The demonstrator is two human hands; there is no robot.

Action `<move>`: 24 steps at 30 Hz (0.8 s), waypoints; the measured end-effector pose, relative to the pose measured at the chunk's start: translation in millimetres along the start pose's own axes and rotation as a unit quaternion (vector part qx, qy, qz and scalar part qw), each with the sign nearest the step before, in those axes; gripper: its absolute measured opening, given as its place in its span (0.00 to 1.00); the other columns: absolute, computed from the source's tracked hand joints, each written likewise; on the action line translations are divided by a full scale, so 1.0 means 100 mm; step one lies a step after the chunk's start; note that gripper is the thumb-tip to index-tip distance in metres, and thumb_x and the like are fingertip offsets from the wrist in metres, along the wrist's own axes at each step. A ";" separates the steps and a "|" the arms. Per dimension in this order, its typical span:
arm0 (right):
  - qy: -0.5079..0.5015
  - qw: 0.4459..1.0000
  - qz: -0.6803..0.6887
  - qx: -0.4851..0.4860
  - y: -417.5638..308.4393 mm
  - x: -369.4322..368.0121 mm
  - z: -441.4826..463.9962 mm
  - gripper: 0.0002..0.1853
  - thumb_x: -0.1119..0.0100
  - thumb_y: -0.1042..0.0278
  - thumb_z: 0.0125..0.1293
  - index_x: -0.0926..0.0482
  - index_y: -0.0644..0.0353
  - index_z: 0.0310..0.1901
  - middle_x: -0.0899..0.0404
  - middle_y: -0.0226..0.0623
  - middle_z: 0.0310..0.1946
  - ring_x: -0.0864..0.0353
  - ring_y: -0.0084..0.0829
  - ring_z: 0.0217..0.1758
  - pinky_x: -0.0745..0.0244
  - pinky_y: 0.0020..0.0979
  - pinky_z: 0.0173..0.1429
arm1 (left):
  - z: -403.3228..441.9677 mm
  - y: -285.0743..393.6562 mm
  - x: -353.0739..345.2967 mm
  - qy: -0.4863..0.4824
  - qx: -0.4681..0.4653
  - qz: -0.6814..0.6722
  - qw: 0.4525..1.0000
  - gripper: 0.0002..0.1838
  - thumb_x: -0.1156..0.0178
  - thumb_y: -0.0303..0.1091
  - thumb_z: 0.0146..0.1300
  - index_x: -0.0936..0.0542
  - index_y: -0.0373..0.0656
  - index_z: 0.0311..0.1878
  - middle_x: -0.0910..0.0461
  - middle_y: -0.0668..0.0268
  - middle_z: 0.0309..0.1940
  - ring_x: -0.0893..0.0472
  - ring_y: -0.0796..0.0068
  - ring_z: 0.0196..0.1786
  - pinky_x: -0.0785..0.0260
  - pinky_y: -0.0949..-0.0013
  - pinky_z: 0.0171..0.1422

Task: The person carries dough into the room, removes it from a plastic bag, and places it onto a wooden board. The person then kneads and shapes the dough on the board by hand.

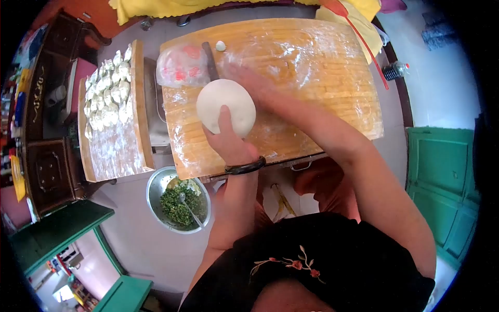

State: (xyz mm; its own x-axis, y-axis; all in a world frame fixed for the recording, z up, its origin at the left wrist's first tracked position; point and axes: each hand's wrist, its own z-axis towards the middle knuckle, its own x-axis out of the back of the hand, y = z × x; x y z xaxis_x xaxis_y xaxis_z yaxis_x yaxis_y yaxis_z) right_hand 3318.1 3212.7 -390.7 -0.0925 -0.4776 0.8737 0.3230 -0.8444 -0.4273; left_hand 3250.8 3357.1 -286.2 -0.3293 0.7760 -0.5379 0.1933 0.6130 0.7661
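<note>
A round, pale sheet of dough is held up over the floured wooden board. My left hand, with a dark bangle at the wrist, grips its near edge, thumb lying on top and the other fingers hidden beneath. Just beyond the dough, my right hand is smeared by motion, so its fingers cannot be made out. Left of it lies a dark, narrow tool, partly behind the dough; its kind is unclear. A clear plastic bag with red print and a small white lump are close by.
To the left, a floured wooden tray bears rows of dumplings. Below it stands a metal bowl of chopped green filling with a spoon. A red stick crosses the board's far right corner, near a dark bottle.
</note>
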 end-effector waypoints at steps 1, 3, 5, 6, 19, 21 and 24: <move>-0.014 1.000 0.008 0.018 -0.06 -0.02 -0.11 0.26 0.50 0.63 0.64 0.35 0.62 0.63 0.44 0.49 0.69 0.48 0.45 0.73 0.52 0.43 0.74 | 0.00 -0.01 0.01 -0.008 -0.002 0.002 1.000 0.28 0.39 0.30 0.59 0.35 0.36 0.61 0.28 0.56 0.54 0.25 0.65 0.52 0.28 0.64 0.53; -0.056 0.996 0.026 0.064 -0.21 0.21 -0.42 0.28 0.48 0.66 0.62 0.37 0.61 0.64 0.45 0.47 0.69 0.49 0.44 0.73 0.53 0.43 0.75 | -0.01 -0.02 0.00 -0.008 -0.002 0.010 1.000 0.28 0.39 0.31 0.59 0.36 0.36 0.61 0.28 0.56 0.54 0.25 0.65 0.52 0.28 0.64 0.53; -0.082 0.993 0.028 0.084 -0.27 0.46 -0.81 0.31 0.46 0.68 0.60 0.40 0.60 0.66 0.46 0.46 0.70 0.50 0.45 0.74 0.55 0.43 0.76 | -0.02 -0.02 -0.02 -0.007 -0.003 0.013 1.000 0.28 0.38 0.31 0.59 0.36 0.36 0.61 0.28 0.56 0.54 0.25 0.65 0.52 0.27 0.63 0.53; -0.089 0.993 0.024 0.079 -0.26 0.56 -1.02 0.33 0.46 0.69 0.60 0.43 0.59 0.68 0.47 0.45 0.70 0.51 0.45 0.74 0.56 0.44 0.76 | -0.02 -0.02 -0.03 -0.005 -0.002 0.016 1.000 0.28 0.38 0.31 0.59 0.36 0.36 0.61 0.28 0.56 0.54 0.25 0.65 0.52 0.27 0.63 0.52; -0.017 0.973 -0.112 -0.199 0.41 0.61 -0.61 0.31 0.57 0.51 0.68 0.43 0.57 0.69 0.51 0.44 0.72 0.54 0.40 0.76 0.62 0.50 0.75 | -0.13 -0.18 -0.16 -0.005 -0.009 0.055 0.998 0.27 0.38 0.32 0.59 0.34 0.36 0.59 0.27 0.57 0.51 0.24 0.65 0.50 0.25 0.63 0.48; -0.036 0.989 -0.124 -0.066 0.08 0.45 -0.80 0.31 0.58 0.48 0.68 0.43 0.54 0.69 0.51 0.44 0.72 0.54 0.40 0.76 0.63 0.50 0.75 | -0.13 -0.22 -0.15 -0.012 -0.012 0.052 0.999 0.27 0.38 0.32 0.59 0.35 0.36 0.59 0.27 0.57 0.51 0.24 0.65 0.49 0.25 0.63 0.48; -0.134 0.987 -0.078 0.033 -0.20 0.70 -1.11 0.32 0.60 0.47 0.68 0.46 0.53 0.71 0.54 0.43 0.73 0.57 0.43 0.77 0.68 0.51 0.75 | -0.10 -0.24 -0.15 -0.009 -0.010 0.064 0.998 0.27 0.38 0.31 0.58 0.35 0.35 0.59 0.27 0.56 0.51 0.24 0.65 0.49 0.26 0.63 0.47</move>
State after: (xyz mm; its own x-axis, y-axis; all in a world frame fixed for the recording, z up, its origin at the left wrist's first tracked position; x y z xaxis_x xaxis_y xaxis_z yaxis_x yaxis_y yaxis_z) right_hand 3200.7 3169.0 -346.9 0.1037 -0.2536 0.9617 0.3856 -0.8811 -0.2739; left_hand 3242.1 3329.2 -292.6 -0.2866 0.8504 -0.4412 0.2138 0.5057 0.8358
